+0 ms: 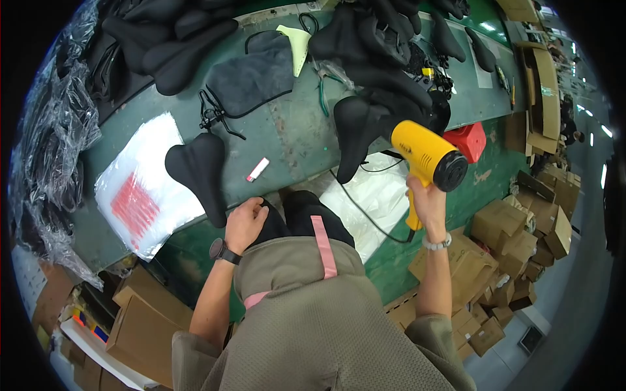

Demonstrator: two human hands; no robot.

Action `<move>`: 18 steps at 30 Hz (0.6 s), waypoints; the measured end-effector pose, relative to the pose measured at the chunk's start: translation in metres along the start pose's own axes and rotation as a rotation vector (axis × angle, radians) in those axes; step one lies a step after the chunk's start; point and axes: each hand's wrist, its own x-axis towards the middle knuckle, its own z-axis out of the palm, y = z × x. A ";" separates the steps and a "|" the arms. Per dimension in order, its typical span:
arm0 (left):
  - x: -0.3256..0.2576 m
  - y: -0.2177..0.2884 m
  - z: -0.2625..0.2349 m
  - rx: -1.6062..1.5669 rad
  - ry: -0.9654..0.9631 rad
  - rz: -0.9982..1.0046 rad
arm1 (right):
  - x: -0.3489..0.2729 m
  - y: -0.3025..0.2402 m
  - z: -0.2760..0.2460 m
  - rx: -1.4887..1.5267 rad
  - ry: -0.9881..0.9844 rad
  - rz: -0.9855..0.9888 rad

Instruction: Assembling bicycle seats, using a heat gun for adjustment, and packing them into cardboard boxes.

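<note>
Across a green worktable [287, 140], black saddles [202, 168] are being supported; beside them, a yellow heat gun [422, 153] is being gripped by the right hand [428, 202], the left hand [246, 225] being held loosely curled.

Free lane over bench [293, 153] between left saddle [199, 166] and right saddle [353, 127] — small block [259, 169] within

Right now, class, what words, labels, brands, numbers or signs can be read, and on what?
No text is clear enough to quote.
Yellow heat gun in the right hand: dark marks, too small to read.
White plastic sheet: red markings, too blurred to read.
</note>
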 end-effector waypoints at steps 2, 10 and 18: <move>0.002 0.004 0.000 0.025 -0.013 0.013 | 0.012 -0.008 -0.001 -0.107 0.006 0.025; -0.006 -0.004 -0.004 0.014 0.016 0.003 | 0.000 -0.014 0.000 -0.132 0.001 0.013; -0.016 -0.018 -0.024 -0.018 0.048 -0.017 | -0.036 -0.001 0.011 -0.094 -0.042 -0.156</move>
